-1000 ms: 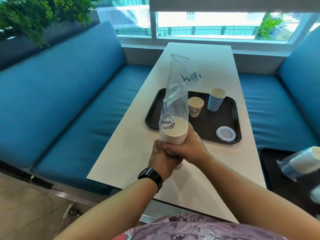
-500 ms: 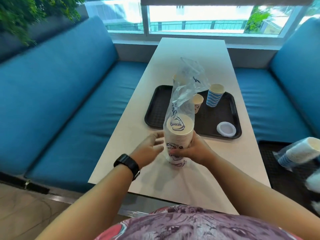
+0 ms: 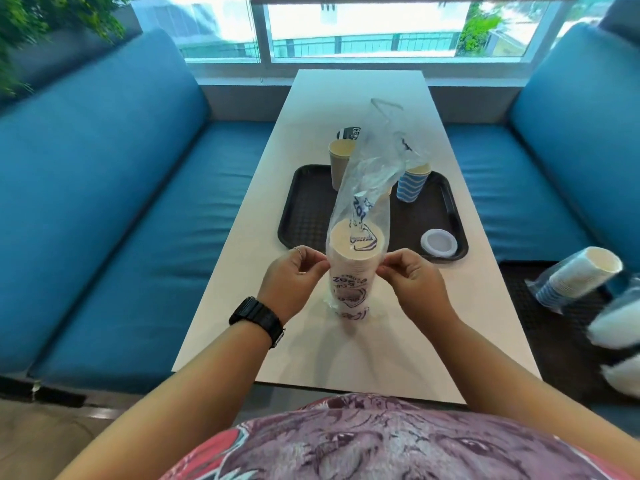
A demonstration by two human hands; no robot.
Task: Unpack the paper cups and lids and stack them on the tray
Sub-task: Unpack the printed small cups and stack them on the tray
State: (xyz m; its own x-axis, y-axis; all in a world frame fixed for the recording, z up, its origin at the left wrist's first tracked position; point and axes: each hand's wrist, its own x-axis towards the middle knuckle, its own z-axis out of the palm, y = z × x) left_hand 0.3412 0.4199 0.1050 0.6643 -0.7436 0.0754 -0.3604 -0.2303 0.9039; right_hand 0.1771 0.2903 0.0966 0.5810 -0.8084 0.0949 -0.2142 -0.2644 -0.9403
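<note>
A stack of white paper cups [image 3: 351, 271] stands upright on the white table [image 3: 485, 306], still inside its clear plastic sleeve [image 3: 367, 181] printed with dark blue lettering. The sleeve's loose, crumpled top rises well above the topmost cup's cream-coloured mouth and leans away toward the window. The left hand [image 3: 294, 277] pinches the plastic at the stack's left side, just under the rim; the right hand [image 3: 408, 275] pinches it at the opposite side, so the stack sits squarely between them. Whether the fingertips also press the cups through the film is hard to say. Just beyond the stack lies the black tray [image 3: 304, 209], carrying a tall beige cup [image 3: 341, 166], a blue-and-white striped cup [image 3: 414, 183] and a white lid [image 3: 439, 242]. Another sleeved bundle of striped cups [image 3: 575, 277] lies tipped on the right-hand bench.
</note>
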